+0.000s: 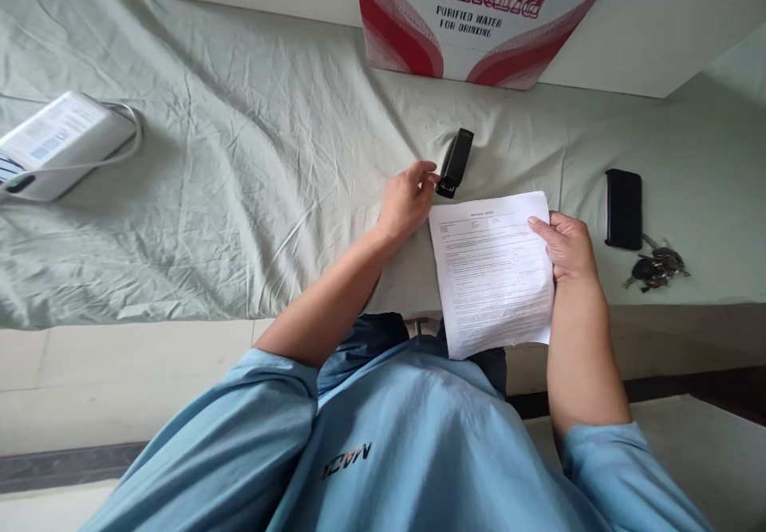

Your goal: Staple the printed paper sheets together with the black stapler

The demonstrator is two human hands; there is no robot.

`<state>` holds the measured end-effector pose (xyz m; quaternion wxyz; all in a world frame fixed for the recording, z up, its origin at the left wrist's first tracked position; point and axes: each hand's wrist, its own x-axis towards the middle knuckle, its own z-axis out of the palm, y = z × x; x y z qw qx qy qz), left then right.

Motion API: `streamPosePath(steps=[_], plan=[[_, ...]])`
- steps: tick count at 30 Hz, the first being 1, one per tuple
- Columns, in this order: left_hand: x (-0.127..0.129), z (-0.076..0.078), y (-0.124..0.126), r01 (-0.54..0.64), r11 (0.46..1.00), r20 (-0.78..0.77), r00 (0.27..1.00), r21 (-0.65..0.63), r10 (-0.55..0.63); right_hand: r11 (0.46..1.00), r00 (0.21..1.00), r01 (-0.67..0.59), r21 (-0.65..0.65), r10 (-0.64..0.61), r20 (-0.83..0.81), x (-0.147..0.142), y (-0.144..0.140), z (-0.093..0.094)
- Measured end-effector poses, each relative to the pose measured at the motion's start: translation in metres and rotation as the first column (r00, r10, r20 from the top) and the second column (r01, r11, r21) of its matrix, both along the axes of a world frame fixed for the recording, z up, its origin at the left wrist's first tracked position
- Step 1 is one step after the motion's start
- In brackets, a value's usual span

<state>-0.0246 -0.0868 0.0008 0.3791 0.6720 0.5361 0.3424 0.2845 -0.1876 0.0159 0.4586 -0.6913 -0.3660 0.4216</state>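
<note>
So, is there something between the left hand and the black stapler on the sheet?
Nothing visible stands between them. The left hand lies on the green sheet with its fingertips right at the near end of the black stapler. The printed paper, held by the right hand, lies beside that path, not across it.

Bare sheet [251, 157] lies open between the white box [57, 145] at far left and the stapler [456, 163]. At right, a phone [623, 207] and keys [655, 267] crowd the paper's [491, 277] side; a carton [472, 13] blocks the far edge.
</note>
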Motion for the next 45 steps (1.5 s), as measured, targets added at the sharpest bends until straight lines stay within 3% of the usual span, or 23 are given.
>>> streamPosePath(steps=[7, 18, 22, 29, 36, 45], plan=[[0.003, 0.005, -0.002, 0.042, 0.999, -0.083, 0.996, -0.009, -0.043, 0.999, 0.999, 0.038, 0.023, -0.038, 0.007, 0.002, 0.010, -0.002], [0.012, -0.005, 0.000, -0.040, 0.998, -0.149, 0.988, 0.050, 0.048, 0.996, 0.997, 0.064, 0.069, -0.067, 0.035, 0.006, 0.016, -0.004], [0.011, -0.004, -0.001, -0.026, 0.998, -0.172, 0.985, 0.048, 0.034, 0.991, 0.991, 0.079, 0.110, -0.090, 0.100, 0.007, 0.016, -0.010], [0.008, 0.002, -0.004, 0.116, 0.985, -0.156, 0.983, 0.128, -0.096, 0.971, 0.921, 0.067, 0.228, -0.148, 0.360, 0.013, 0.006, -0.027], [0.006, -0.001, -0.003, 0.086, 0.988, -0.116, 0.991, 0.129, -0.071, 0.974, 0.935, 0.024, 0.225, -0.101, 0.339, 0.007, 0.007, -0.023], [0.017, 0.001, -0.013, 0.168, 0.975, -0.343, 0.933, 0.144, -0.110, 0.977, 0.945, 0.028, 0.213, -0.095, 0.312, 0.008, 0.011, -0.023]])
